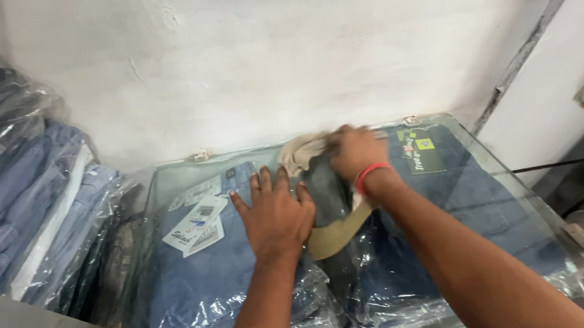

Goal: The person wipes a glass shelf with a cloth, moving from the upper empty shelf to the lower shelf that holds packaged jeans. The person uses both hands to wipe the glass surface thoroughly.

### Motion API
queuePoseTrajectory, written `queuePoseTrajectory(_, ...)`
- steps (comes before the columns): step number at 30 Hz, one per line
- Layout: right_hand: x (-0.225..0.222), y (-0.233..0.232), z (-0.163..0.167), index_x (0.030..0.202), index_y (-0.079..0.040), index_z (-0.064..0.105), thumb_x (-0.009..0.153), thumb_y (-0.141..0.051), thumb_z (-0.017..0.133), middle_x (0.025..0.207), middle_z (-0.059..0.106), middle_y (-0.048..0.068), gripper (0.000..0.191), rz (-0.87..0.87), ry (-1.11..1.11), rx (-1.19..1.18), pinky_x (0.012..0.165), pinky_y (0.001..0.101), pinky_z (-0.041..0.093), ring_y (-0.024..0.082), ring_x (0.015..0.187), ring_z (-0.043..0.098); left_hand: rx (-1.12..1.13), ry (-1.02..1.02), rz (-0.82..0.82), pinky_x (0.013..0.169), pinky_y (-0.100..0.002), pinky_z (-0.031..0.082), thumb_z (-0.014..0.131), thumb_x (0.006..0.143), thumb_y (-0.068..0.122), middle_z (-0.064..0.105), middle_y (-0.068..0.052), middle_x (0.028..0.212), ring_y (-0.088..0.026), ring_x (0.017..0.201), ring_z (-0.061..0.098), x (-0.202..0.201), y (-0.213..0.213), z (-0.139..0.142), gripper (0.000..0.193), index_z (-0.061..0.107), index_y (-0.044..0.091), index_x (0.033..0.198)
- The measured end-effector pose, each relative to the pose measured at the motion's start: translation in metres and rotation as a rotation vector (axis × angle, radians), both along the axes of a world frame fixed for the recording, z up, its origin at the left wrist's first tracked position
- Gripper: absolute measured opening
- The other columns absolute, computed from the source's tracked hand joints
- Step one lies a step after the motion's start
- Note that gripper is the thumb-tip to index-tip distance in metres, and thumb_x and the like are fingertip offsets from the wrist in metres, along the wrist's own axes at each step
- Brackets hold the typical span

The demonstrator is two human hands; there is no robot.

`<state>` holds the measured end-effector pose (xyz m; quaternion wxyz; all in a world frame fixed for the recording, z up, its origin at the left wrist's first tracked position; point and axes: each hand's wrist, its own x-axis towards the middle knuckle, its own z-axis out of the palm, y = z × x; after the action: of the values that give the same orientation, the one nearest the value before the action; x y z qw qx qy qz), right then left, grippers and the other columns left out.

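I note my left hand point(275, 216) spread flat, holding nothing, pressing a bagged blue jeans stack point(204, 280) on the glass shelf point(511, 169). My right hand point(354, 151) curls over a beige garment point(305, 153), grip unclear. Further bagged stacks point(27, 203) crowd the left.

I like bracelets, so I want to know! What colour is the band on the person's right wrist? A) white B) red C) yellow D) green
B: a red band circles the wrist just behind the right hand, which rests on the folded beige cloth.
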<state>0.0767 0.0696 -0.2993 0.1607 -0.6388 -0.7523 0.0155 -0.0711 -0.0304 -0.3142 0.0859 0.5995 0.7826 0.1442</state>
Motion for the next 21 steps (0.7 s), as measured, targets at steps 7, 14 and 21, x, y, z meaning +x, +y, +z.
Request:
queuePoseTrajectory(7, 0.037, -0.001, 0.006, 0.11, -0.02, 0.08, 0.086, -0.019, 0.061, 0.124, 0.069, 0.011, 0.03, -0.338, -0.069, 0.155, 0.096, 0.0538, 0.049, 0.039, 0.117, 0.062, -0.022, 0.048, 0.016, 0.121, -0.064, 0.005, 0.036, 0.098, 0.044, 0.024, -0.009, 0.165, -0.027, 0.153, 0.017, 0.004, 0.006, -0.007, 0.062, 0.036, 0.017, 0.154)
queuePoseTrajectory(14, -0.018, -0.029, -0.006, 0.112, -0.022, 0.077, 0.087, -0.026, 0.06, 0.118, 0.07, 0.012, 0.031, 0.276, 0.099, 0.165, 0.094, 0.0514, 0.05, 0.039, 0.111, 0.063, -0.023, 0.046, -0.007, 0.121, -0.065, 0.004, 0.039, 0.097, 0.051, 0.024, -0.008, 0.166, -0.027, 0.154, 0.017, 0.001, 0.003, 0.0, 0.067, 0.036, 0.018, 0.155)
queuePoseTrajectory(21, 0.071, -0.004, 0.0, 0.12, -0.024, 0.076, 0.098, -0.028, 0.056, 0.128, 0.068, 0.009, 0.03, -0.254, 0.057, 0.128, 0.097, 0.0508, 0.053, 0.039, 0.114, 0.064, -0.098, 0.037, -0.013, 0.121, -0.066, 0.002, 0.038, 0.095, 0.061, 0.02, -0.01, 0.166, -0.028, 0.154, 0.014, 0.006, -0.001, 0.008, 0.071, 0.034, 0.024, 0.155)
